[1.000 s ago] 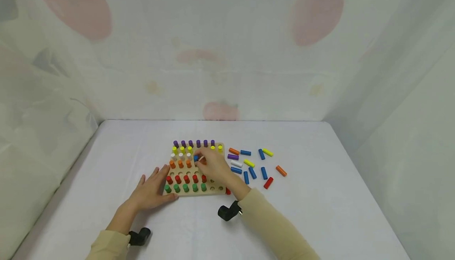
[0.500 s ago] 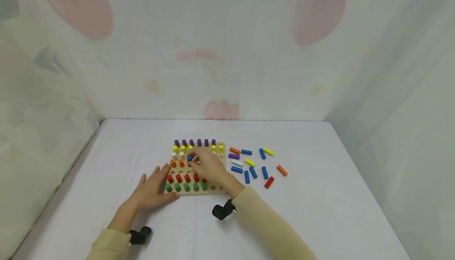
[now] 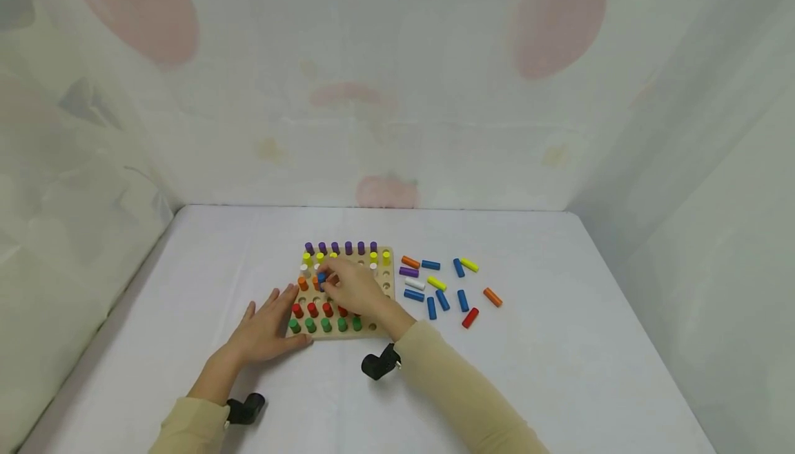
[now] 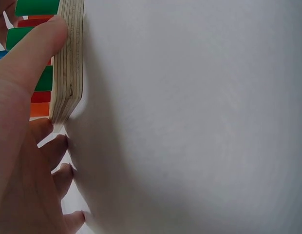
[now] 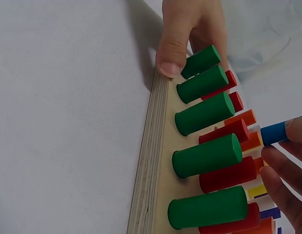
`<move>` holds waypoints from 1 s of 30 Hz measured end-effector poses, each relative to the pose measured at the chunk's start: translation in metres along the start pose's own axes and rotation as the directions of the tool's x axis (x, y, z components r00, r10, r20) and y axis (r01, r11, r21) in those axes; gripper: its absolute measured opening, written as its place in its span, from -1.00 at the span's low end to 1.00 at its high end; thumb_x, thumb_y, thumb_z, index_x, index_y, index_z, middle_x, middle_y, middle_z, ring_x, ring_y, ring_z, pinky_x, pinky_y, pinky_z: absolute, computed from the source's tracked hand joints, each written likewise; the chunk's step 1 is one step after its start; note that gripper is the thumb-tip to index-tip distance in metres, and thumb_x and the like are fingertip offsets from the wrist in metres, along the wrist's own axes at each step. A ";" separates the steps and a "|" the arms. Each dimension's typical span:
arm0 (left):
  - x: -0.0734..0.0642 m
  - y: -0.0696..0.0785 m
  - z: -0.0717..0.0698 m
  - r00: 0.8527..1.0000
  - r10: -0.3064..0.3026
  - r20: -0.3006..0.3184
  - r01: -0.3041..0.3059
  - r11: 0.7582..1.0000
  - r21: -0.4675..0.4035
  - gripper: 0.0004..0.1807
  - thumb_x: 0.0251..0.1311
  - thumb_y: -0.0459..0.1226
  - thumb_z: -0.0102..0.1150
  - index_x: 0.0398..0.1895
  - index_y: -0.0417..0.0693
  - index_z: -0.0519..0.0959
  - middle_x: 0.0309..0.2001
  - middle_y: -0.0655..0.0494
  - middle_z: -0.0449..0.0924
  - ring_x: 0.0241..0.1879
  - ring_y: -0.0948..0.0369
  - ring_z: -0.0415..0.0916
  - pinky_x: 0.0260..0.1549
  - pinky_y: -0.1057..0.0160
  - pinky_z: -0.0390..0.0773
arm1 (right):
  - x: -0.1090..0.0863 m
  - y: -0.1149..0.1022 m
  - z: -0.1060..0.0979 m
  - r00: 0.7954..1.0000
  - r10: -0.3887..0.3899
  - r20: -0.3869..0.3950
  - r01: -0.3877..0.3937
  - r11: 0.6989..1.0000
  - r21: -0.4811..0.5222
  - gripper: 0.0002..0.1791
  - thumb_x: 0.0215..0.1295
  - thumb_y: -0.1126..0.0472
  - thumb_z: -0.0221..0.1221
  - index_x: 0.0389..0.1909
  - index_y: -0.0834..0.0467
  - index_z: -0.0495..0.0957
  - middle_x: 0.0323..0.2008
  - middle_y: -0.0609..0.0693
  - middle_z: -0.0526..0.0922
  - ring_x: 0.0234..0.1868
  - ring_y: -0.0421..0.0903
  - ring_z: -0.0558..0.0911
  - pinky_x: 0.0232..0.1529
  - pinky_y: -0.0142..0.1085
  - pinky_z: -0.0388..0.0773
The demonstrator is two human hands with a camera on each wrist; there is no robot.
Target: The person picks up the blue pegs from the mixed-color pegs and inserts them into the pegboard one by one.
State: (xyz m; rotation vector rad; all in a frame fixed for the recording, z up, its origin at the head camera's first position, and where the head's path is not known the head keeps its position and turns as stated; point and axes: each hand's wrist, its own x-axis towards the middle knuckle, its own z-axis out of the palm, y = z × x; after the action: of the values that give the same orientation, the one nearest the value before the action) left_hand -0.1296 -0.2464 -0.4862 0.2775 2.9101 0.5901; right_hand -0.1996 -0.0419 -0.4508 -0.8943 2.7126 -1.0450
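A wooden pegboard [image 3: 364, 334] lies on the white table, with upright pegs in rows by colour: purple pegs [image 3: 348, 248] at the back, then yellow, white and orange, a row with bare holes, red pegs [image 3: 328, 310], and green pegs [image 5: 207, 157] in front. My right hand [image 3: 357, 291] pinches a blue peg [image 3: 321, 277] above the board, near the orange pegs; its lower end is hard to see. My left hand [image 3: 263, 330] rests at the board's left side, fingers spread, thumb [image 4: 53, 36] on its front edge.
Right of the board lie loose pegs: several blue ones, a purple peg [image 3: 408, 272], a white peg [image 3: 415, 283], a red peg [image 3: 470, 318], plus yellow and orange ones. White sheeting walls the table at the back and sides.
My right hand has moved left across the board with the blue peg, from the middle columns toward the orange pegs. My left hand has stayed in place.
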 end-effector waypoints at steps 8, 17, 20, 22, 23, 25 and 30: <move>0.000 0.001 -0.001 1.000 0.006 0.006 -0.006 1.000 -0.006 0.14 -0.15 0.28 0.23 0.43 -0.10 0.00 0.41 -0.13 0.02 0.38 -0.18 -0.12 0.17 -0.42 -0.23 | 0.007 -0.004 0.004 0.997 -0.059 0.044 0.058 0.998 0.021 -0.72 0.30 0.16 0.09 0.03 0.01 0.49 -0.12 -0.18 0.57 -0.28 -0.37 0.48 -0.34 -0.65 0.44; -0.002 0.000 -0.004 1.000 0.017 0.018 -0.016 0.999 -0.027 0.13 -0.13 0.26 0.23 0.43 -0.11 0.00 0.42 -0.12 0.01 0.39 -0.18 -0.13 0.17 -0.41 -0.24 | 0.008 -0.009 0.011 0.997 -0.044 0.061 0.044 0.999 0.002 -0.74 0.30 0.14 0.09 0.00 -0.03 0.47 -0.14 -0.20 0.57 -0.27 -0.38 0.48 -0.30 -0.67 0.43; -0.001 -0.001 -0.003 1.000 0.020 0.015 -0.020 0.999 -0.026 0.13 -0.13 0.26 0.23 0.43 -0.09 -0.01 0.42 -0.12 0.01 0.39 -0.18 -0.12 0.17 -0.41 -0.24 | 0.009 -0.009 0.014 0.997 -0.039 0.060 0.039 0.999 0.004 -0.76 0.30 0.15 0.09 -0.02 -0.05 0.48 -0.16 -0.19 0.58 -0.34 -0.38 0.49 -0.35 -0.65 0.44; -0.001 -0.002 -0.002 1.000 0.022 0.012 -0.022 0.999 -0.029 0.13 -0.13 0.27 0.23 0.43 -0.08 -0.01 0.42 -0.11 0.01 0.39 -0.18 -0.12 0.17 -0.42 -0.24 | 0.010 -0.009 0.016 0.997 -0.039 0.062 0.038 0.999 0.010 -0.76 0.29 0.16 0.09 -0.03 -0.05 0.48 -0.18 -0.19 0.58 -0.40 -0.38 0.49 -0.41 -0.63 0.45; -0.001 -0.002 -0.002 1.000 0.023 0.010 -0.023 0.999 -0.029 0.13 -0.14 0.27 0.23 0.43 -0.08 -0.01 0.42 -0.11 0.01 0.39 -0.18 -0.12 0.16 -0.42 -0.24 | 0.011 -0.009 0.017 0.997 -0.037 0.065 0.036 0.999 0.016 -0.77 0.29 0.16 0.09 -0.03 -0.05 0.48 -0.19 -0.18 0.58 -0.42 -0.38 0.48 -0.44 -0.62 0.44; 0.000 -0.003 -0.001 1.000 0.023 0.008 -0.022 0.999 -0.030 0.14 -0.14 0.28 0.23 0.43 -0.07 -0.01 0.42 -0.11 0.02 0.39 -0.18 -0.12 0.16 -0.43 -0.24 | 0.012 -0.009 0.019 0.997 -0.035 0.073 0.034 0.999 0.021 -0.76 0.30 0.17 0.09 -0.03 -0.04 0.48 -0.20 -0.19 0.59 -0.46 -0.37 0.47 -0.48 -0.61 0.44; 0.000 -0.004 -0.001 1.000 0.019 0.008 -0.019 1.000 -0.023 0.14 -0.14 0.28 0.22 0.43 -0.07 -0.01 0.41 -0.11 0.02 0.39 -0.19 -0.12 0.16 -0.43 -0.24 | 0.015 -0.011 0.023 0.996 -0.026 0.086 0.026 1.000 -0.006 -0.78 0.30 0.17 0.09 -0.04 -0.05 0.46 -0.24 -0.20 0.58 -0.51 -0.38 0.45 -0.50 -0.62 0.42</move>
State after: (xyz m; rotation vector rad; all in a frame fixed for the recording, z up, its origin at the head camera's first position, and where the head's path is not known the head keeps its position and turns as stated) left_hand -0.1301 -0.2499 -0.4871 0.3047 2.8938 0.6226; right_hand -0.1995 -0.0698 -0.4592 -0.9554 2.6431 -0.9778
